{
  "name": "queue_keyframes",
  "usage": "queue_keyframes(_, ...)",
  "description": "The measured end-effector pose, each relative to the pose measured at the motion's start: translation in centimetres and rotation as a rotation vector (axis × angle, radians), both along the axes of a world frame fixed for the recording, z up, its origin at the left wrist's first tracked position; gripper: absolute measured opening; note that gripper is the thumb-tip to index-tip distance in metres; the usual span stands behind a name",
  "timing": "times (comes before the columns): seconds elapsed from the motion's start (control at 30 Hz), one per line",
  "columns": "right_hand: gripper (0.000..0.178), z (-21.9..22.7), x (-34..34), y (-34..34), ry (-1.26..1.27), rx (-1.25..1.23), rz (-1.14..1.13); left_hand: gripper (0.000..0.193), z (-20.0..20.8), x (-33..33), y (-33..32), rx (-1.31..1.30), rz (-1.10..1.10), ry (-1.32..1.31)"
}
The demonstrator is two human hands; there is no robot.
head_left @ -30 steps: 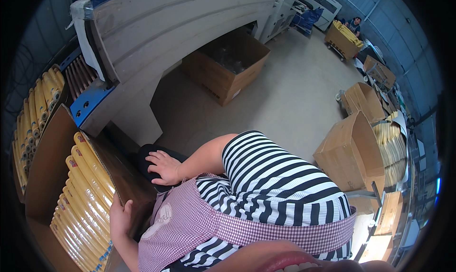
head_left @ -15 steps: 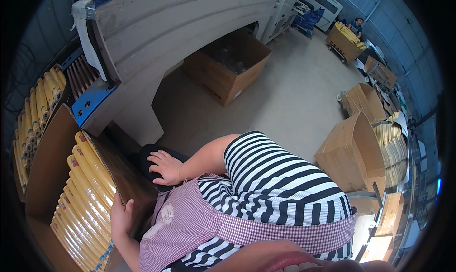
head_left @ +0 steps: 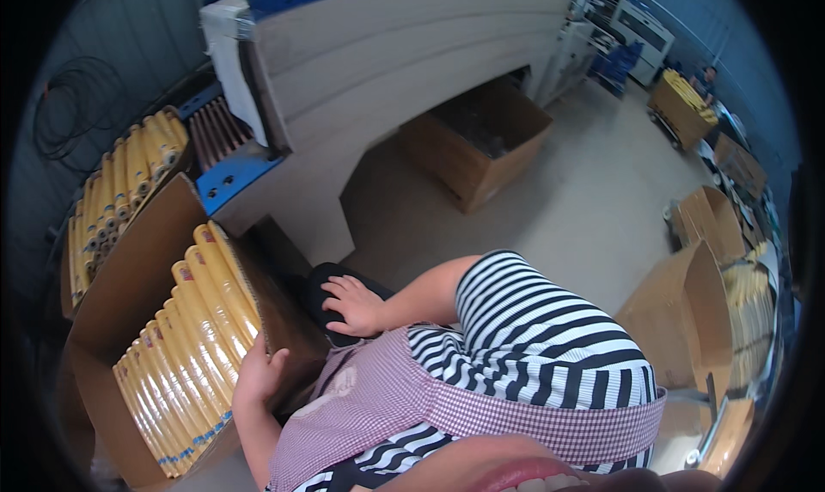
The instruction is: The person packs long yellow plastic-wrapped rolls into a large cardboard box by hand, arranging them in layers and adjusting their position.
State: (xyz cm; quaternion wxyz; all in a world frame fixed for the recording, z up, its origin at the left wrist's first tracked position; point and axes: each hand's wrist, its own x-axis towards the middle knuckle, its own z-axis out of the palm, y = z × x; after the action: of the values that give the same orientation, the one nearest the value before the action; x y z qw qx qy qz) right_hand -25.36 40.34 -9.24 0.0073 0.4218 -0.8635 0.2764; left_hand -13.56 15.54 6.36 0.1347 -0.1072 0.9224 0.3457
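My left hand (head_left: 258,373) grips the near edge of an open cardboard box (head_left: 146,268) at my left, fingers curled over its brown wall. The box holds several yellow rolls (head_left: 185,337) lying side by side. My right hand (head_left: 354,305) rests flat, fingers spread, on a black rounded seat or cushion (head_left: 320,287) just right of the box. A striped sleeve and a checked apron cover my arm and chest below.
A large white and blue machine (head_left: 387,71) stands ahead. More yellow rolls (head_left: 120,183) sit on a rack at far left. An open cardboard box (head_left: 477,144) lies on the grey floor ahead; other boxes (head_left: 687,303) stand at right.
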Motion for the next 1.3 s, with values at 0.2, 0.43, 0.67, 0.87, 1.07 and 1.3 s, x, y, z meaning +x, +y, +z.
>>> queue_keyframes(0.2,0.043,0.9,0.4,-0.4,0.001,0.051,0.020,0.061,-0.1,0.2,-0.4,-0.003,-0.017,0.028)
queue_keyframes(0.43,0.043,1.0,0.8,-0.3,-0.002,0.075,0.006,0.072,0.0,0.2,-0.1,-0.055,-0.011,0.022)
queue_keyframes(0.67,0.045,1.1,1.4,-0.7,-0.018,0.068,0.000,0.072,0.1,0.6,0.1,-0.058,0.035,0.058)
queue_keyframes(0.87,0.046,2.1,1.7,-1.0,-0.048,0.098,0.040,0.069,-0.5,0.6,0.0,0.008,0.075,0.093)
queue_keyframes(1.07,0.047,2.5,1.4,-0.8,-0.083,0.150,0.033,0.062,-0.2,0.5,0.3,0.025,0.070,0.100)
queue_keyframes(1.3,0.046,1.7,1.0,-0.5,-0.059,0.091,0.019,0.061,0.1,0.3,0.4,-0.022,0.067,0.097)
